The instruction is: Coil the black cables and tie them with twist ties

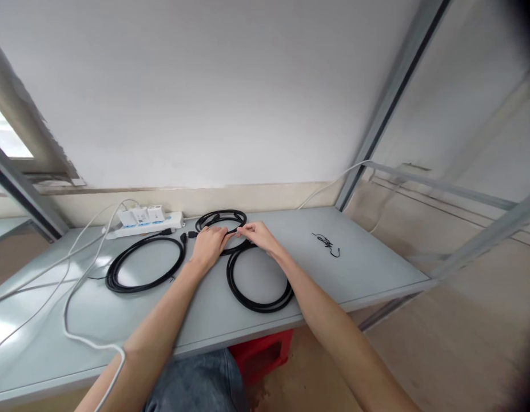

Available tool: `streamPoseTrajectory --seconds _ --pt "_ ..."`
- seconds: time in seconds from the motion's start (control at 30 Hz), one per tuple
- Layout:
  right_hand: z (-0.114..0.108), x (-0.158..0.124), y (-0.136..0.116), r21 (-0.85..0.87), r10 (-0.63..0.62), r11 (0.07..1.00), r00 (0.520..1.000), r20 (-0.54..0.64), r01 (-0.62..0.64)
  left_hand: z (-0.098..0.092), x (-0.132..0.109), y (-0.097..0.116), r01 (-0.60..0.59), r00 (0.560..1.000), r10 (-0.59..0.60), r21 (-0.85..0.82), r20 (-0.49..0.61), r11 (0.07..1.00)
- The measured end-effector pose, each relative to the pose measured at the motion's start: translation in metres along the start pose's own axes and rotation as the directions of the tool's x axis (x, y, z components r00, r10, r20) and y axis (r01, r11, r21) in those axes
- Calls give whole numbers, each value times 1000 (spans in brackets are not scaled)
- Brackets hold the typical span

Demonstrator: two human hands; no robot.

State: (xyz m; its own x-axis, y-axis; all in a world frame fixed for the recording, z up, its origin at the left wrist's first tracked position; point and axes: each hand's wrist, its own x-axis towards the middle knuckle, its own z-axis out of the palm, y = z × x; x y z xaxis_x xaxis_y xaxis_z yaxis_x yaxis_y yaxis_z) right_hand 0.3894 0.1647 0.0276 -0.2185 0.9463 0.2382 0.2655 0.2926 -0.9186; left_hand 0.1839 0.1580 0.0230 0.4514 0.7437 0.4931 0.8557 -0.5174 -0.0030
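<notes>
Several coils of black cable lie on the grey table. My left hand (210,242) is closed on a stretch of black cable at the middle coil (222,217). Close beside it, my right hand (256,233) pinches at the same place, its fingertips pressed together; what they grip is too small to make out. Below my right hand rests the right coil (231,280), partly covered by my forearm. The left coil (112,276) lies apart, near black plugs (184,236). A small tangle of thin black ties (327,243) sits on the right.
A white power strip (144,228) with white adapters (140,215) stands by the wall at the back left. White cables (66,309) run across the table's left side and over my left forearm. Metal posts (387,109) frame the table (367,274); a red stool (265,352) is underneath.
</notes>
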Motion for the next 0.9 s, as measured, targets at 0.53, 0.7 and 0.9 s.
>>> streamPoseTrajectory --seconds 0.53,0.7,0.9 --pt "0 5 4 128 -1 992 1000 -1 1 -2 -3 7 -36 997 46 -161 59 986" --pt "-2 3 5 162 43 986 999 3 -43 2 -5 4 -31 999 35 -273 12 962" --pt "-4 2 3 175 69 982 997 18 -71 8 -5 1 -7 1000 3 -352 -11 936"
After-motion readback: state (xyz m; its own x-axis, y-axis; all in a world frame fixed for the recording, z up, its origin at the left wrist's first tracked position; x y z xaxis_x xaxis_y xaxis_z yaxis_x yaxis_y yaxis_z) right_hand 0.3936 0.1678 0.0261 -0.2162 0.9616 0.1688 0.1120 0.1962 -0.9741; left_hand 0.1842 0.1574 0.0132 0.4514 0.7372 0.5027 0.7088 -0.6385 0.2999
